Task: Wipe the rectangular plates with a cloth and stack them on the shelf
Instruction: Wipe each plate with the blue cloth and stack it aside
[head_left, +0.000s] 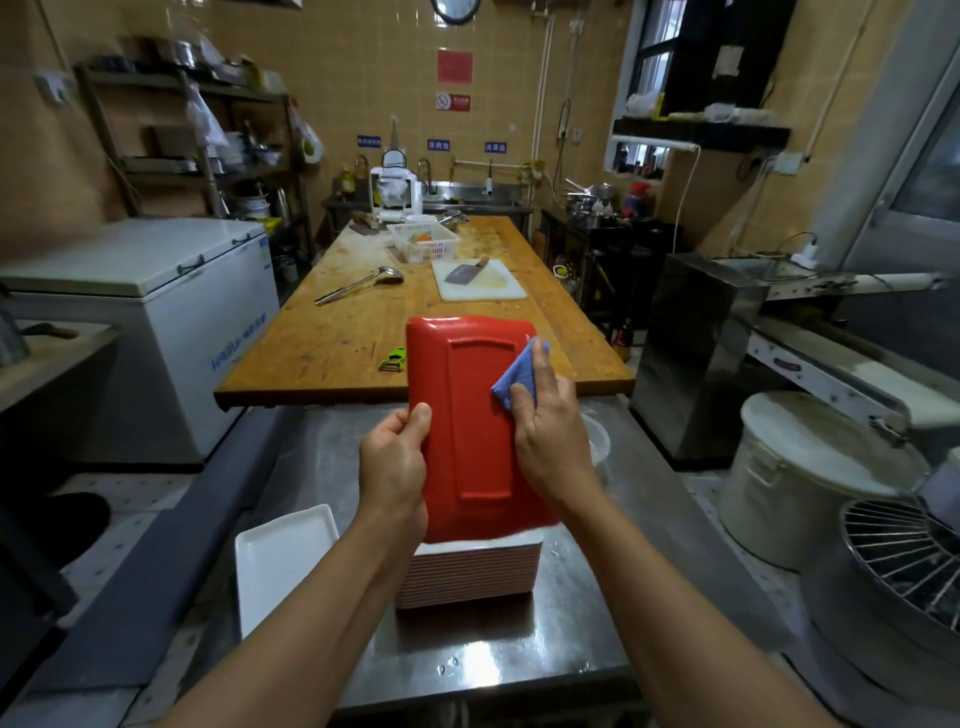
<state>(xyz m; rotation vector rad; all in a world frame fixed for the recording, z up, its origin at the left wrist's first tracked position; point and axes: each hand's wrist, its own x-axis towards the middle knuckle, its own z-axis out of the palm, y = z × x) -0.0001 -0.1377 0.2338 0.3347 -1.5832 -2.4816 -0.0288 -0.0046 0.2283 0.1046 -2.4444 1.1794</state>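
Midway, seemingly: left hand (393, 462) grips a red plate (475, 426), right hand (545, 441) presses the cloth (517, 376) on it; the stack (467, 574) awaits, nothing visibly shelved

Dim, warm light (edges warped)

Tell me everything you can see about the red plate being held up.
The red plate is rectangular with rounded corners, glossy, looks like plastic or melamine. Its underside faces the camera, showing a raised rectangular foot ring. It is held lengthwise, tilted, above a stack of plates on the steel counter. The left hand grips its left edge; the right hand presses a blue cloth against its right side.
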